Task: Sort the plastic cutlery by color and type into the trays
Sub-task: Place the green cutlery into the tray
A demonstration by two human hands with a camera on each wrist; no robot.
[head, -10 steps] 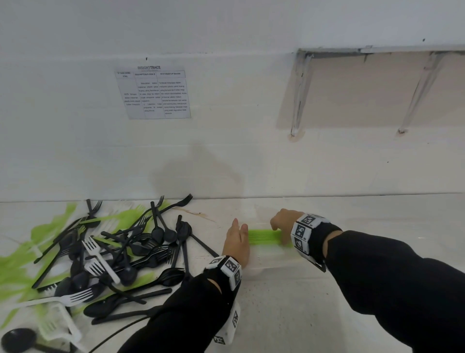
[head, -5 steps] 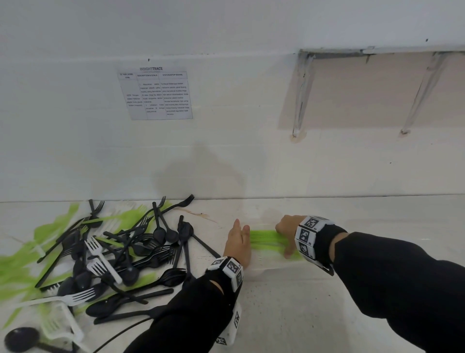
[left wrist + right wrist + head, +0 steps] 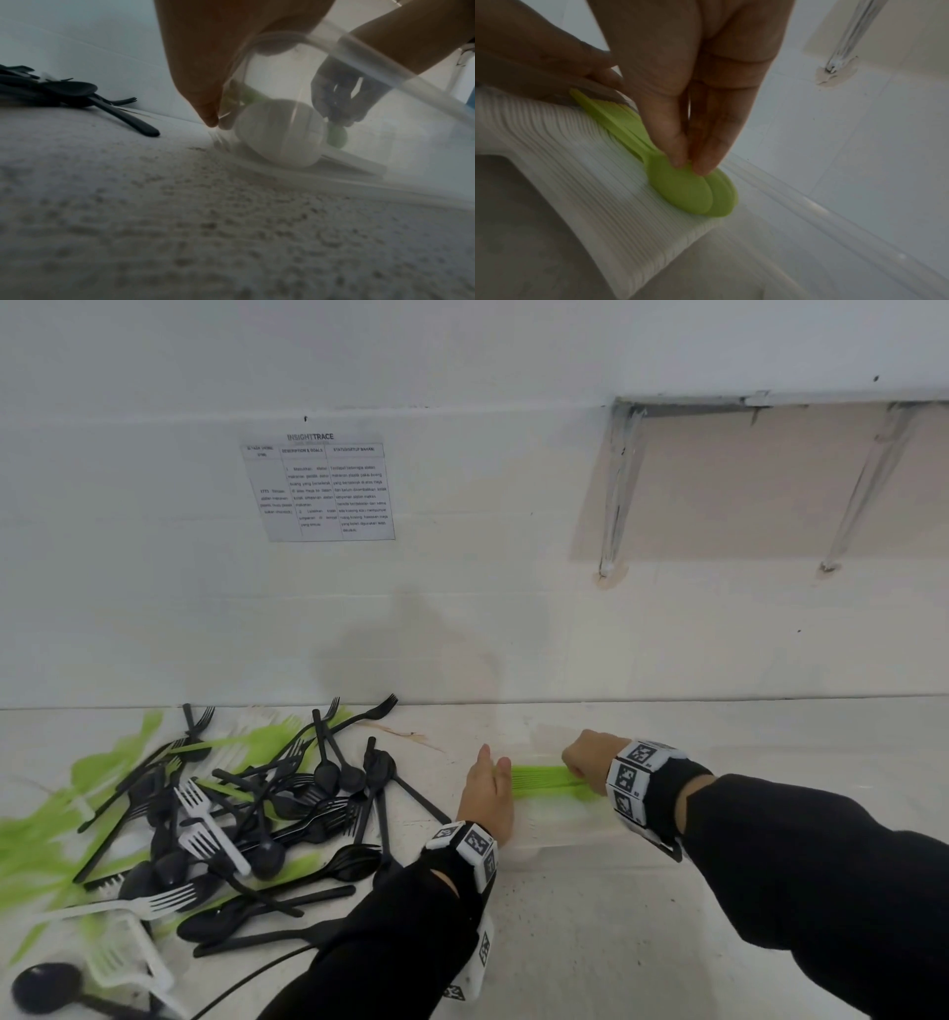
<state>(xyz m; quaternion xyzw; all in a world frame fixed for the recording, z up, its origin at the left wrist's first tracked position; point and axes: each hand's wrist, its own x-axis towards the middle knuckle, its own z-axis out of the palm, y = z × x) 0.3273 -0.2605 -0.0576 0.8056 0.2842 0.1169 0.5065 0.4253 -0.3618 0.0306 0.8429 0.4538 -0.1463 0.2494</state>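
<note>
A bundle of green spoons (image 3: 544, 780) lies in a clear tray (image 3: 565, 842) on top of a row of stacked white spoons (image 3: 603, 182). My right hand (image 3: 583, 757) is over the bundle. In the right wrist view its straight fingertips (image 3: 693, 162) press on the green spoon bowls (image 3: 685, 188), and the thumb touches the handle ends. My left hand (image 3: 488, 793) stands flat against the tray's left end, fingers straight beside the green handle tips. Through the tray wall (image 3: 385, 81) I see a white spoon bowl (image 3: 280, 132) and the right hand (image 3: 339, 97).
A tangled pile of black forks and spoons (image 3: 257, 814), white forks (image 3: 205, 819) and green cutlery (image 3: 31, 855) covers the table's left side. A black spoon (image 3: 46, 988) lies at the near left corner. The white wall runs close behind the tray.
My right hand slid a little right along the green spoons, then came back left. The left hand stayed against the tray's end.
</note>
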